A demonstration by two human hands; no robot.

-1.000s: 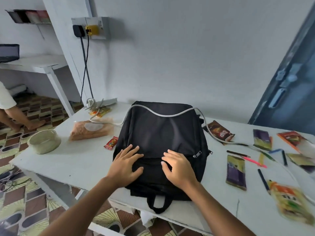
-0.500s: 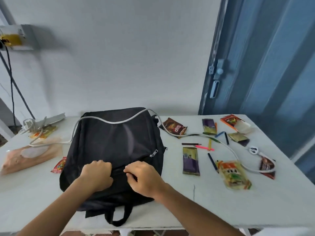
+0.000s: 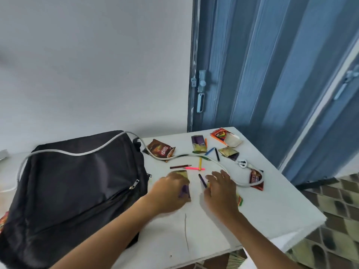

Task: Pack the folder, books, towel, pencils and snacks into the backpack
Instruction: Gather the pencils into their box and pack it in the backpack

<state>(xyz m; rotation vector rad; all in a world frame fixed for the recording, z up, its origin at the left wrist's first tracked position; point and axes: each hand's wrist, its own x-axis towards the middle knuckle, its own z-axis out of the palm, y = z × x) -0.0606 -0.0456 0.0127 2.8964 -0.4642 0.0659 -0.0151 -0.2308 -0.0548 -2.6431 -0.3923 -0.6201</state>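
"SIIP" in white letters on brown snack packet [image 3: 160, 151], centre of frame. Lettering on other wrappers too blurred to read.

Bare forearms, sleeveless, ringless hands [image 3: 171, 193]

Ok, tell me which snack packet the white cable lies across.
The brown Slip packet beside the backpack: the white cable crosses its left edge, unlike the purple packets.

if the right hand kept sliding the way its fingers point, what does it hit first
Probably the white cable just past the right hand, then the brown pouch farther on; depth is hard to judge.
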